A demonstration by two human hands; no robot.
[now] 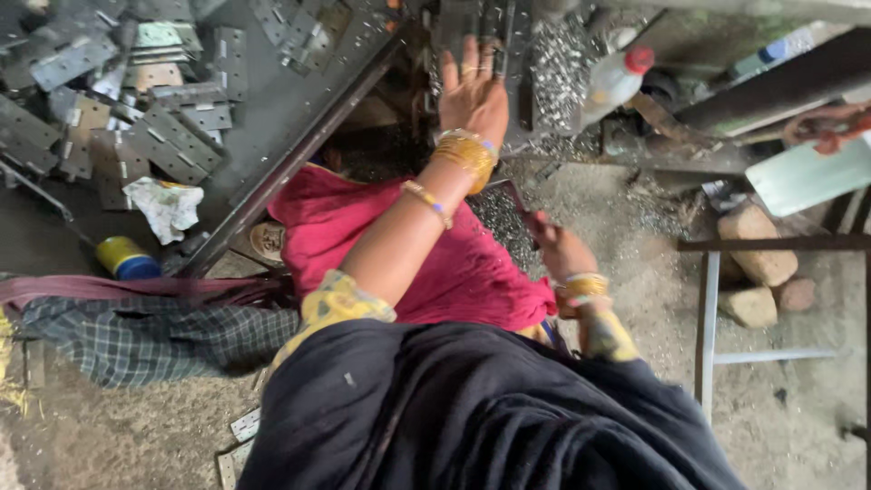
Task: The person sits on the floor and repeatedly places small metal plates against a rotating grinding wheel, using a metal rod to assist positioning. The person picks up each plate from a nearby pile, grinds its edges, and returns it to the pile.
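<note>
Head view, looking down past black cloth [472, 408] and red fabric [417, 245] on the lap. Left hand [474, 91] stretched forward and up, fingers spread and open, palm down over the dark metal bench edge [299, 154], fingertips at a heap of small shiny metal bits [558, 68]; cannot tell if touching them. Gold bangles [467, 156] on that wrist, thin bracelet [426, 201] further down the forearm. Right hand [558, 249] lower, near the right knee, fingers curled shut around a thin dark flat piece [508, 195], only part of it visible, kind unclear. Bangles on that wrist too.

Bench top to the left strewn with flat grey metal hinge plates [163, 136], many overlapping, holes punched in them. Crumpled white rag [168, 207] on the bench just below the plates. Yellow and blue can [127, 259] lying beside the rag, near the bench edge. Checked grey cloth [154, 340] on the ground at left, a couple of loose plates [238, 445] on the dirt below it. White plastic bottle with red cap [612, 80] tilted, right of the shiny heap. Pale stones [760, 254] on the sandy ground at right, behind a dark metal frame [708, 318]. Pale green sheet [803, 174] at the far right edge.
</note>
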